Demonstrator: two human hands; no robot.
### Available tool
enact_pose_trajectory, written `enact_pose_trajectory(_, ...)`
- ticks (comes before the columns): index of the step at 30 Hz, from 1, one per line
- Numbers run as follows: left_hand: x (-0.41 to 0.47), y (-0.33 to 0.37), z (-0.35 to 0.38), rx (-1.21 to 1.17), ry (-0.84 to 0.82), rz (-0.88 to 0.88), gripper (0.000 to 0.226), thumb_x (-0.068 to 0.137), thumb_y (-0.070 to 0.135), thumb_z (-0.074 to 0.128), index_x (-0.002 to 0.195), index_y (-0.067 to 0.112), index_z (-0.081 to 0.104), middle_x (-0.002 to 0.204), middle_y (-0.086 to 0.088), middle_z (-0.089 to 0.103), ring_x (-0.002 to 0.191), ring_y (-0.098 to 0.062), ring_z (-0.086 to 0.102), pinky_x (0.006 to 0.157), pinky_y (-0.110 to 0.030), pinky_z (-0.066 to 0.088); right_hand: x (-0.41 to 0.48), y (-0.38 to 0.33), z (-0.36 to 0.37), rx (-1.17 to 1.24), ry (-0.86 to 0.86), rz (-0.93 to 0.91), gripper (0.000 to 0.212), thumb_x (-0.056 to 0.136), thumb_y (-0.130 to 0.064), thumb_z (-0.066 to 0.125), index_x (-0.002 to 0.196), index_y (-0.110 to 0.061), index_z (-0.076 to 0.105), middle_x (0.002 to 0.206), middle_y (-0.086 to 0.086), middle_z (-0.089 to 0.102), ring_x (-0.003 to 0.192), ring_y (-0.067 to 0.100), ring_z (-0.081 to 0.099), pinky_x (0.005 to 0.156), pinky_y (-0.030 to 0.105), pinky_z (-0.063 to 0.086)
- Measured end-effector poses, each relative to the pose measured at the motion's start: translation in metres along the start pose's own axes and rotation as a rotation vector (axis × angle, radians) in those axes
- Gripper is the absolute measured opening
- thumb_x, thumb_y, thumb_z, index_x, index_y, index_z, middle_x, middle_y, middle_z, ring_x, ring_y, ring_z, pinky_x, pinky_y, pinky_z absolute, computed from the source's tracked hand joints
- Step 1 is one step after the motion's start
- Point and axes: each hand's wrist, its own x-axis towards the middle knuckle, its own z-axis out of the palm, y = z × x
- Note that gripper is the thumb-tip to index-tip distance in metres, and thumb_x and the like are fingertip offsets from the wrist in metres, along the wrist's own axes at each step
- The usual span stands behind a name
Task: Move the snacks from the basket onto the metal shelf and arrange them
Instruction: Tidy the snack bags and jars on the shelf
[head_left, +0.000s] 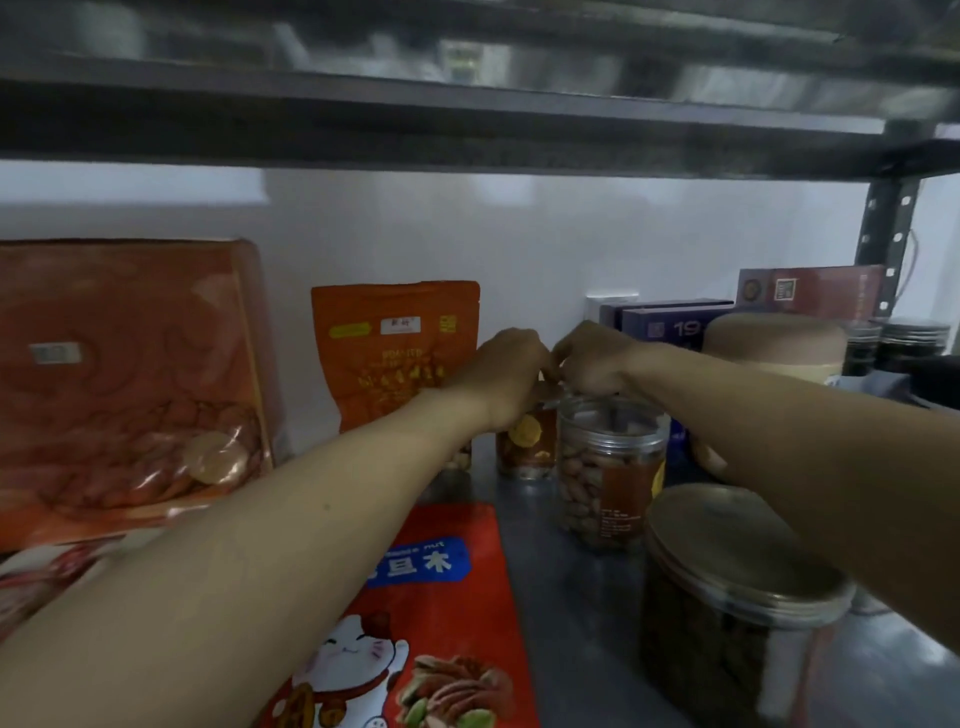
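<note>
Both hands met over the small jar (524, 449) at the back of the shelf (571, 597), just behind the nut jar (608, 478). The left hand (511, 376) curled round its top; the right hand (592, 364) bent its fingers at the lid, its hold unclear

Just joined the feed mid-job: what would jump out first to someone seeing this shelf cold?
Both bare arms reach to the back of the metal shelf, where the left hand and right hand meet above a small jar; what they grip is hidden. A red pouch with a lucky cat lies flat at the front, and a big gold-lidded jar stands front right.
</note>
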Motion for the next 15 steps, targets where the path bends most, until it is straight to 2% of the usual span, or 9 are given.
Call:
enact_pose_trajectory(3, 0.001, -0.003, -0.007, 0.004, -0.077, 0.004, 0.035, 0.095, 0.029, 0.061, 0.127, 0.016, 0.062, 0.123, -0.007, 0.053, 0.117, -0.022, 0.051, 0.086, -0.022, 0.035, 0.005, 0.005, -0.001, 0.045, -0.023, -0.012, 0.029, 0.100, -0.010, 0.048, 0.124, 0.000, 0.061, 0.123, 0.015, 0.062, 0.110, 0.027, 0.062, 0.097, 0.037, 0.052)
enact_pose_trajectory(6, 0.000, -0.007, -0.013, 0.056, -0.138, -0.054, 0.041, 0.093, 0.030, 0.064, 0.131, 0.018, 0.055, 0.136, -0.007, 0.049, 0.122, -0.022, 0.046, 0.086, -0.023, 0.033, 0.007, 0.004, -0.003, 0.197, -0.057, 0.025, 0.029, 0.095, -0.018, 0.057, 0.117, -0.001, 0.064, 0.113, 0.015, 0.065, 0.098, 0.027, 0.065, 0.077, 0.033, 0.053)
enact_pose_trajectory(7, 0.000, -0.008, -0.012, 0.066, -0.155, -0.080, 0.044, 0.092, 0.029, 0.065, 0.133, 0.018, 0.052, 0.137, -0.007, 0.049, 0.121, -0.022, 0.048, 0.083, -0.024, 0.034, 0.007, 0.004, -0.003, 0.249, -0.076, 0.043, 0.032, 0.091, -0.019, 0.061, 0.117, -0.001, 0.063, 0.114, 0.016, 0.064, 0.100, 0.029, 0.064, 0.077, 0.033, 0.051)
enact_pose_trajectory(10, 0.001, -0.008, -0.009, 0.047, -0.187, -0.129, 0.050, 0.092, 0.025, 0.066, 0.138, 0.019, 0.046, 0.141, -0.008, 0.047, 0.118, -0.024, 0.051, 0.078, -0.026, 0.038, 0.008, 0.003, -0.002, 0.269, -0.120, 0.055, 0.045, 0.079, -0.021, 0.069, 0.119, -0.001, 0.062, 0.117, 0.016, 0.062, 0.106, 0.032, 0.061, 0.088, 0.038, 0.051)
enact_pose_trajectory(15, 0.004, -0.009, -0.003, -0.017, -0.144, -0.144, 0.045, 0.091, 0.027, 0.067, 0.133, 0.019, 0.051, 0.139, -0.008, 0.049, 0.121, -0.025, 0.051, 0.082, -0.027, 0.041, 0.010, 0.007, -0.002, 0.207, -0.114, 0.026, 0.034, 0.079, -0.020, 0.070, 0.111, -0.008, 0.066, 0.115, 0.010, 0.062, 0.101, 0.026, 0.061, 0.087, 0.036, 0.054)
